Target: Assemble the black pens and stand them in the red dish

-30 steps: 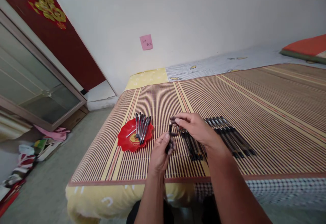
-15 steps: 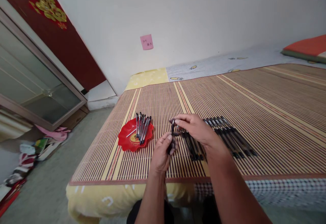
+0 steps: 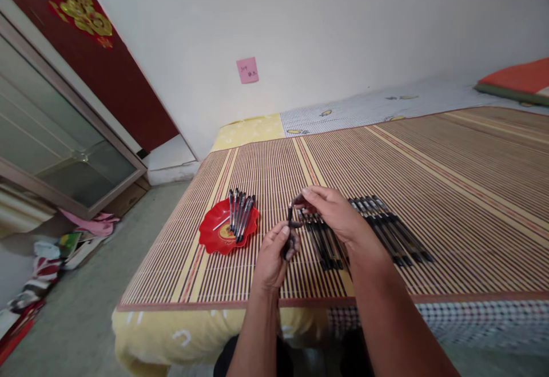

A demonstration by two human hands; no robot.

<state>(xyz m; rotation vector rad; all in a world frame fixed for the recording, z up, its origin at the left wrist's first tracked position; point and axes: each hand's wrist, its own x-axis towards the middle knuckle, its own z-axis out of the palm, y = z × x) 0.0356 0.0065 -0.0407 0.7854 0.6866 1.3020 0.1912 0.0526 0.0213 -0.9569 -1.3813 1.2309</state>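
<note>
My left hand (image 3: 274,245) is closed around a black pen (image 3: 290,214), which points upward with its silvery tip showing. Fingers dark with stains show on this hand. Close beside the pen's tip, my right hand (image 3: 328,208) has its thumb and stained fingertips drawn together; whether something small sits between them is hidden. Behind and under the right hand, several black pens (image 3: 319,245) lie side by side on the striped mat. Another row of black pens (image 3: 397,234) extends right of my right forearm. Several clear-barrelled pens (image 3: 243,217) rest in a red scalloped dish (image 3: 208,239) to the left.
A thin white stick (image 3: 221,223) lies in the dish. The striped mat (image 3: 266,171) covers a bed with yellow bedding (image 3: 180,331) at its front edge. A folded orange cloth (image 3: 518,79) is at the far right. Floor clutter (image 3: 47,268) sits at the left.
My right hand has shifted slightly up and right, its fingertips moving from over the pen's tip to beside it. My left hand stays in place around the pen.
</note>
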